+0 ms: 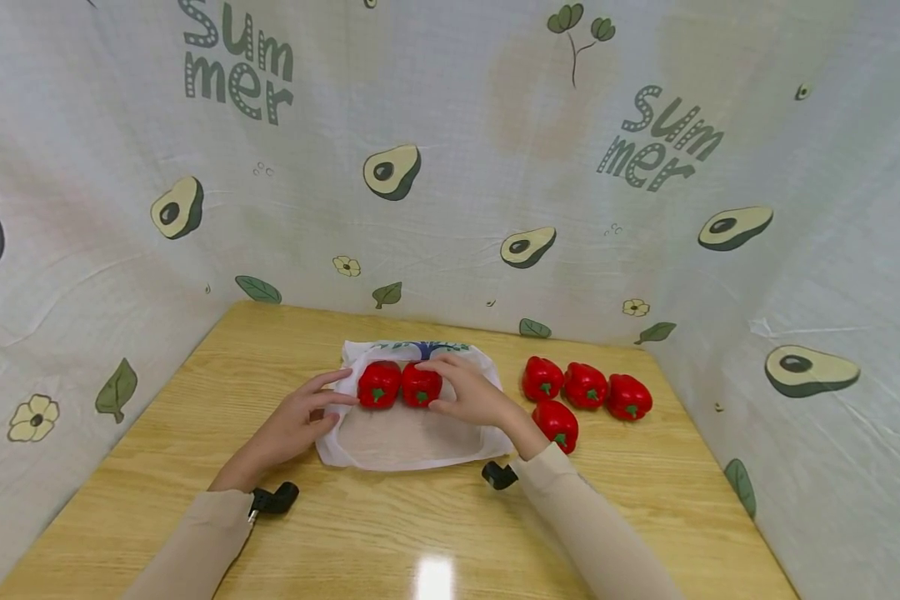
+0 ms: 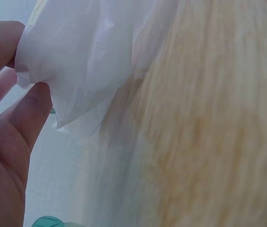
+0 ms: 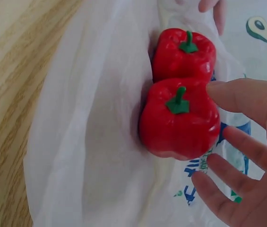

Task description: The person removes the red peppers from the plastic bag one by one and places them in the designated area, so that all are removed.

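Note:
Two glossy red bell peppers, a left one (image 1: 379, 384) and a right one (image 1: 422, 384), sit side by side at the back of a white plastic bag (image 1: 412, 442) with its mouth spread wide. My left hand (image 1: 300, 421) is at the bag's left side; in the left wrist view its thumb and fingers pinch the bag's edge. My right hand (image 1: 468, 393) hovers around the right pepper. In the right wrist view the thumb lies against that pepper (image 3: 180, 123), while the other fingers are spread and apart from it.
Right of the bag, several more red peppers (image 1: 585, 386) rest on the wooden table (image 1: 367, 533), one of them partly behind my right wrist. A printed white cloth (image 1: 450, 208) hangs around the table's back and sides.

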{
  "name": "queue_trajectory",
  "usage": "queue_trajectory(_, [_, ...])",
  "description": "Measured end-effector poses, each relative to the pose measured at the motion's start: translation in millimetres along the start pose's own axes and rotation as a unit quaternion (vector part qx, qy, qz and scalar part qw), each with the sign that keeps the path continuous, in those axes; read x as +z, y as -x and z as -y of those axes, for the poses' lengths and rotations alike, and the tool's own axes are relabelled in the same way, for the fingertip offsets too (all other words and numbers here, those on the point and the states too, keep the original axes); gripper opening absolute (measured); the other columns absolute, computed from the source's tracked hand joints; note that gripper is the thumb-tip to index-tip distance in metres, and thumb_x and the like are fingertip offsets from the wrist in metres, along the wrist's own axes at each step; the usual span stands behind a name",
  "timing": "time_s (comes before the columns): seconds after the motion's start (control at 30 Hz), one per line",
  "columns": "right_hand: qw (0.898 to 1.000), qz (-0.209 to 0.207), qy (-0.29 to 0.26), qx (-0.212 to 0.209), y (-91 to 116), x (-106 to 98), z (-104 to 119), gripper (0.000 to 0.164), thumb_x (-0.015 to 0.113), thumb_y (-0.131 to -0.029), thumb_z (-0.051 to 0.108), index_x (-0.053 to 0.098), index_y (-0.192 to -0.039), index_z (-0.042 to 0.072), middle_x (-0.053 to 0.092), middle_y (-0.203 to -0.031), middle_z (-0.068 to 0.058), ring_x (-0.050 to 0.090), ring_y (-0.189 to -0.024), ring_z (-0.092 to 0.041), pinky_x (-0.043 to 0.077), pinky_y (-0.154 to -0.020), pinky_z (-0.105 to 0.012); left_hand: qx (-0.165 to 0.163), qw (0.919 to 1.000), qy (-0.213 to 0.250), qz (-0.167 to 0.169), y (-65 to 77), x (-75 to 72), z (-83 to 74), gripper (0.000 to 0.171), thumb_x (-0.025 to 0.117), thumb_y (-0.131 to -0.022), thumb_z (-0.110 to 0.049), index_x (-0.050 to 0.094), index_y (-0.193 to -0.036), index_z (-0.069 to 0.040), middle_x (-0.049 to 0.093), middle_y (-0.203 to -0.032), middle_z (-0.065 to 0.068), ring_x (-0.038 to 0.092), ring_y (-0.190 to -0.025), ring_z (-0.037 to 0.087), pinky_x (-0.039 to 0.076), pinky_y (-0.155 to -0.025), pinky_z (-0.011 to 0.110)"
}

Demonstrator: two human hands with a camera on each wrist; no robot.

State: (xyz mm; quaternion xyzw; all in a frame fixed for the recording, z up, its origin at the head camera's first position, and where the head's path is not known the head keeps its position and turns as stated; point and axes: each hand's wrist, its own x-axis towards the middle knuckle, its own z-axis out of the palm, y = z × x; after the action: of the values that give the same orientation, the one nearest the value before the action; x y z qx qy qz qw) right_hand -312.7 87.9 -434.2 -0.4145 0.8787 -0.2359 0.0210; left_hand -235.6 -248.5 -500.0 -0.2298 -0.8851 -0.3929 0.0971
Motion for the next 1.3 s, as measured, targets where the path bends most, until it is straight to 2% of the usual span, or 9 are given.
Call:
queue_trajectory(0.13, [1.0, 0.01, -0.003, 0.007, -4, 1, -7, 0.064, 0.082, -0.094, 0.014, 0.056, -0.153, 0.015, 0.054, -0.149, -0.009, 0.051, -0.137, -0.028, 0.05, -0.111, -0.047, 0.0, 1.0, 0.001, 0.001, -0.2, 0.1, 0.7, 0.033, 0.067, -0.101, -0.002, 0.079, -0.126, -0.022, 0.044, -0.166, 0.004, 0.05, -0.141, 0.033, 0.057, -0.089, 0.028])
queue_trajectory(0.37, [0.999, 0.022, -0.035, 0.008, -7, 2, -15, 0.066, 0.083, -0.092, 0.008, 0.057, -0.153, 0.015, 0.054, -0.147, -0.011, 0.055, -0.124, -0.027, 0.058, -0.096, -0.05, 0.002, 1.0, 0.004, 0.001, 0.2, -0.1, -1.8, 0.032, 0.066, -0.102, -0.002, 0.079, -0.126, -0.02, 0.044, -0.166, 0.005, 0.054, -0.132, 0.029, 0.056, -0.087, 0.028])
queue_trajectory(0.6, [0.999, 0.03, -0.036, 0.009, -11, 4, -21, 0.067, 0.083, -0.091, 0.008, 0.056, -0.153, 0.014, 0.051, -0.15, -0.012, 0.056, -0.124, -0.027, 0.058, -0.097, -0.047, 0.0, 1.0, 0.002, -0.001, 0.0, -0.4, -4.1, 0.033, 0.068, -0.101, -0.001, 0.079, -0.125, -0.02, 0.045, -0.165, 0.008, 0.05, -0.139, 0.035, 0.056, -0.086, 0.025])
queue_trajectory(0.77, [0.999, 0.031, -0.035, 0.009, -13, 4, -21, 0.067, 0.084, -0.091, 0.008, 0.056, -0.152, 0.012, 0.049, -0.152, -0.014, 0.057, -0.122, -0.028, 0.059, -0.096, -0.046, 0.01, 0.9999, -0.001, -0.012, 1.0, 0.2, -4.4, 0.033, 0.068, -0.1, 0.0, 0.079, -0.125, -0.019, 0.047, -0.164, 0.01, 0.052, -0.136, 0.037, 0.056, -0.086, 0.024])
queue_trajectory(0.9, [1.0, 0.023, -0.015, 0.009, -14, 6, -22, 0.067, 0.085, -0.091, 0.011, 0.057, -0.152, 0.012, 0.049, -0.152, -0.014, 0.06, -0.116, -0.025, 0.058, -0.092, -0.038, 0.016, 0.9998, 0.004, -0.015, 0.7, 0.8, -4.1, 0.034, 0.068, -0.1, 0.001, 0.079, -0.125, -0.019, 0.047, -0.163, 0.012, 0.053, -0.134, 0.037, 0.056, -0.083, 0.023])
queue_trajectory(1.0, [1.0, 0.015, 0.001, 0.01, -16, 9, -23, 0.065, 0.085, -0.091, 0.013, 0.058, -0.151, 0.013, 0.05, -0.152, -0.013, 0.06, -0.117, -0.024, 0.057, -0.09, -0.033, 0.016, 0.9997, 0.007, -0.014, 0.3, 1.4, -3.4, 0.034, 0.069, -0.099, 0.002, 0.079, -0.125, -0.019, 0.047, -0.163, 0.011, 0.053, -0.134, 0.037, 0.055, -0.082, 0.023])
queue_trajectory(1.17, [1.0, 0.009, -0.005, 0.02, -18, 11, -21, 0.065, 0.085, -0.091, 0.014, 0.059, -0.15, 0.011, 0.048, -0.153, -0.014, 0.056, -0.129, -0.028, 0.056, -0.098, -0.037, 0.002, 0.9999, 0.007, -0.007, 0.3, 1.5, -2.1, 0.034, 0.069, -0.1, 0.0, 0.079, -0.125, -0.021, 0.046, -0.164, 0.007, 0.05, -0.14, 0.035, 0.055, -0.089, 0.025])
queue_trajectory(1.3, [0.999, -0.001, -0.023, 0.029, -18, 14, -21, 0.064, 0.085, -0.09, 0.013, 0.059, -0.148, 0.012, 0.047, -0.152, -0.014, 0.057, -0.126, -0.028, 0.055, -0.1, -0.04, -0.011, 0.9999, 0.004, 0.001, 0.0, 0.8, -3.3, 0.034, 0.068, -0.101, -0.002, 0.079, -0.126, -0.021, 0.045, -0.166, 0.003, 0.048, -0.144, 0.032, 0.054, -0.096, 0.03])
